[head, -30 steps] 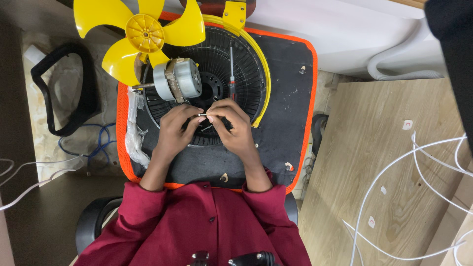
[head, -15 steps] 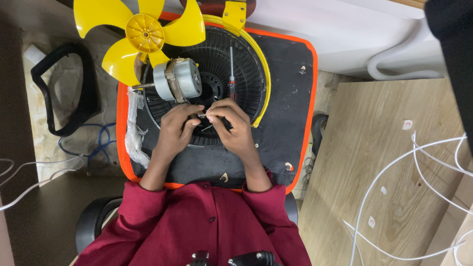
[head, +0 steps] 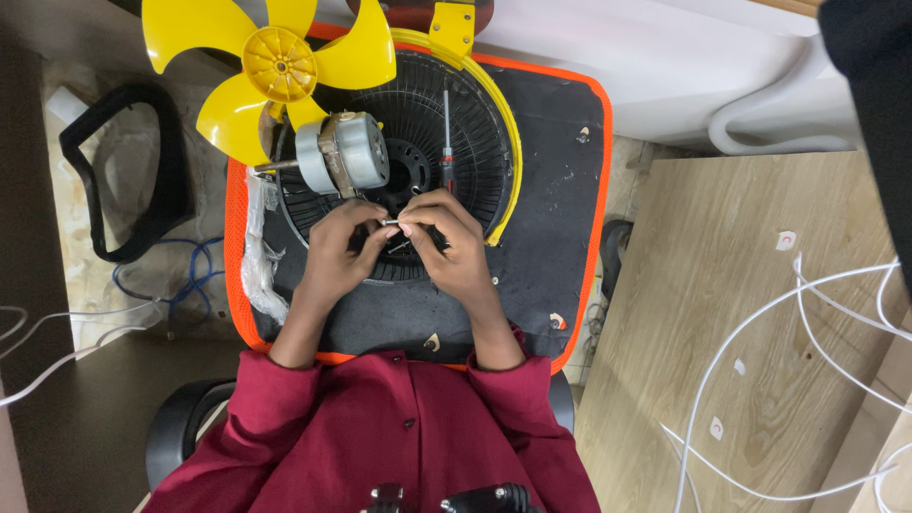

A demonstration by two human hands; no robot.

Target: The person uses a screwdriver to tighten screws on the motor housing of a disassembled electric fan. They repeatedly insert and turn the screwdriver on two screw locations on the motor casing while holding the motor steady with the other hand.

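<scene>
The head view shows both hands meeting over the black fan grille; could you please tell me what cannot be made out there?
- The small metal part pinched between the left hand and right hand: too small, and fingertips cover most of it.
- The middle of the black fan grille: hidden under both hands.
- The motor's shaft end: behind the yellow fan blade.
- That blade's top: cut off by the frame edge.

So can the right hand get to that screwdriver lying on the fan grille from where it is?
Probably yes: the screwdriver lies uncovered on the black grille just beyond the right hand, though its fingers now pinch a small metal part.
</scene>
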